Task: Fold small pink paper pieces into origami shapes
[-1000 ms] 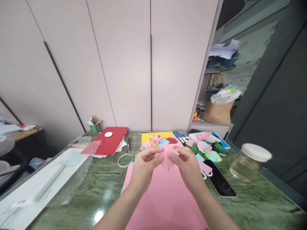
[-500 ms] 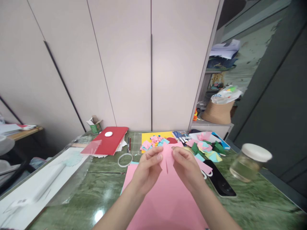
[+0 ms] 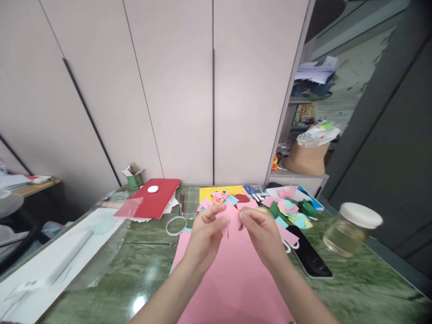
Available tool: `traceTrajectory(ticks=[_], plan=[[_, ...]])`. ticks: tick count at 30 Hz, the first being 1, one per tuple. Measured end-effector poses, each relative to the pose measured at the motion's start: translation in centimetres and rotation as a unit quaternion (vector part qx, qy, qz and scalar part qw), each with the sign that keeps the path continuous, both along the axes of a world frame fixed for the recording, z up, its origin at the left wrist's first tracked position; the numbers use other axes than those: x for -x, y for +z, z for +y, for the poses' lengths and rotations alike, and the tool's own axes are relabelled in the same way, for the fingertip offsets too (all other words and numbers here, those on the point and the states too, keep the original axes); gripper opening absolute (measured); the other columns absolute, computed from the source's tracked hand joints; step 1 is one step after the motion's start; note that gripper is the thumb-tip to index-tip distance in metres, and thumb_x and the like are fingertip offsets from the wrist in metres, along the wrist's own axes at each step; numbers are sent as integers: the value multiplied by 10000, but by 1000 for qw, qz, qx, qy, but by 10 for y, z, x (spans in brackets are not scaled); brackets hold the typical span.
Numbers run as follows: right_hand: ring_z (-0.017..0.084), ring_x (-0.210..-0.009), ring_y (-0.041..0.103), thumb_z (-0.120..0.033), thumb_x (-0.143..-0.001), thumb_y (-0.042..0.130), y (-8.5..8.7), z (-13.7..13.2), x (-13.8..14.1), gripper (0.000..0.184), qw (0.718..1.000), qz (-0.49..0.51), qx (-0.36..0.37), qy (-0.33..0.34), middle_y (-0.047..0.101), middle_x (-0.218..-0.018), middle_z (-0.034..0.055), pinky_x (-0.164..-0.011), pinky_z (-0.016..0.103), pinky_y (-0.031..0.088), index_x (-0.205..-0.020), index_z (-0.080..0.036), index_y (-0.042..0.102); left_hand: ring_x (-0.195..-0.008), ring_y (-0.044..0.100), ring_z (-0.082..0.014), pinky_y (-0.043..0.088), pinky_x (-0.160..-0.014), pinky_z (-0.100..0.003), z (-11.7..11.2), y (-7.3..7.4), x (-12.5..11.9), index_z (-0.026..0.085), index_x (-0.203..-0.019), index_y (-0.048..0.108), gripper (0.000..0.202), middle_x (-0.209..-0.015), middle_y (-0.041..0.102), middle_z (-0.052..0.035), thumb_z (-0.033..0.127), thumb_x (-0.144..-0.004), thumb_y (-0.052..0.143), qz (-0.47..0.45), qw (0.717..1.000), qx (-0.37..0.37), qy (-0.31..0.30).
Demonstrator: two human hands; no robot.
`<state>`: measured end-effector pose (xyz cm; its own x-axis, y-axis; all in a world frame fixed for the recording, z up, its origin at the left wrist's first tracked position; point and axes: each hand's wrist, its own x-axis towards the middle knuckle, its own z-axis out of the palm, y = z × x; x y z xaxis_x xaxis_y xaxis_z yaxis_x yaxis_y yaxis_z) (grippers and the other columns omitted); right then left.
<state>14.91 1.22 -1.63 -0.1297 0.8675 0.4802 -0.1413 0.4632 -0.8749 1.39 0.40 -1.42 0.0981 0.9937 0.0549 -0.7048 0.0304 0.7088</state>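
Held up over a large sheet of pink paper (image 3: 236, 279) is a small piece of pink paper (image 3: 230, 215). My left hand (image 3: 207, 234) pinches its left side between thumb and fingers. On the other side, the thumb and fingertips of my right hand (image 3: 263, 231) are closed at the paper's right edge. A narrow strip of the piece hangs below the left fingertips. The large sheet lies flat under both hands.
Behind the hands are colored paper scraps (image 3: 221, 196) on a yellow sheet (image 3: 205, 192). To the right are folded paper pieces (image 3: 290, 207), a black phone (image 3: 308, 252) and a lidded jar (image 3: 351, 229). A tape roll (image 3: 176, 225) and red folder (image 3: 155, 202) lie left.
The small pink piece has shifted left and turned in my fingers. Its right part, flat between both hands before, now shows narrower, and its central slit no longer shows clearly.
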Motion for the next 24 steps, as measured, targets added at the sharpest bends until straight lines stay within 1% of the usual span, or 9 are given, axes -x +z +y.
traceTrajectory(ticks=[4, 7, 9, 11, 14, 17, 21, 24], plan=[[102, -550, 399, -325, -868, 536, 1, 1, -3, 352, 999, -12, 10, 43, 454, -554, -37, -552, 238, 317, -550, -174, 537, -632, 585, -93, 450, -670, -210, 3, -3, 2, 151, -850, 704, 311, -658, 648, -3, 111, -560, 808, -23, 999, 28, -29], [105, -554, 397, -338, -878, 523, 3, 3, -6, 350, 997, -35, 18, 64, 451, -563, -35, -559, 242, 320, -571, -174, 554, -665, 585, -91, 451, -689, -201, 4, -2, 4, 140, -826, 702, 285, -698, 650, -5, 103, -562, 803, -28, 999, 14, -25], [110, -569, 409, -347, -879, 523, 2, 4, -8, 345, 997, -31, 29, 68, 458, -575, -31, -569, 245, 325, -582, -175, 563, -693, 594, -94, 455, -698, -200, 4, -1, 5, 142, -831, 696, 274, -741, 658, -9, 103, -578, 794, -24, 999, 2, -29], [120, -600, 432, -355, -881, 522, 1, 6, -10, 341, 996, -10, 41, 73, 478, -598, -23, -594, 253, 337, -593, -178, 568, -722, 610, -102, 464, -721, -215, 4, 2, 6, 164, -895, 678, 295, -783, 665, -11, 107, -622, 774, -16, 999, -11, -40], [138, -647, 459, -361, -882, 521, 0, 8, -12, 330, 995, 21, 54, 82, 516, -635, -7, -640, 273, 352, -613, -181, 583, -700, 627, -112, 481, -721, -248, 3, 5, 8, 198, -992, 631, 327, -761, 665, -6, 134, -689, 739, 6, 999, -27, -38], [145, -658, 461, -360, -877, 531, 1, 8, -13, 321, 992, 41, 64, 96, 531, -636, 3, -654, 281, 354, -620, -180, 599, -642, 619, -108, 486, -690, -250, 4, 6, 10, 179, -984, 617, 303, -680, 646, 3, 149, -704, 731, 17, 999, -21, -44], [140, -655, 456, -345, -862, 557, 2, 6, -12, 285, 985, 79, 92, 122, 527, -640, 3, -650, 275, 352, -637, -178, 609, -633, 613, -102, 483, -668, -232, 3, 7, 13, 152, -964, 629, 298, -699, 657, -2, 153, -688, 741, 2, 998, -30, -61], [135, -643, 454, -337, -864, 553, 0, 5, -11, 293, 976, 116, 109, 150, 520, -635, 1, -647, 272, 353, -622, -178, 595, -631, 607, -98, 476, -653, -221, 1, 9, 13, 146, -964, 632, 291, -706, 664, -4, 154, -691, 733, -13, 997, -41, -71]])
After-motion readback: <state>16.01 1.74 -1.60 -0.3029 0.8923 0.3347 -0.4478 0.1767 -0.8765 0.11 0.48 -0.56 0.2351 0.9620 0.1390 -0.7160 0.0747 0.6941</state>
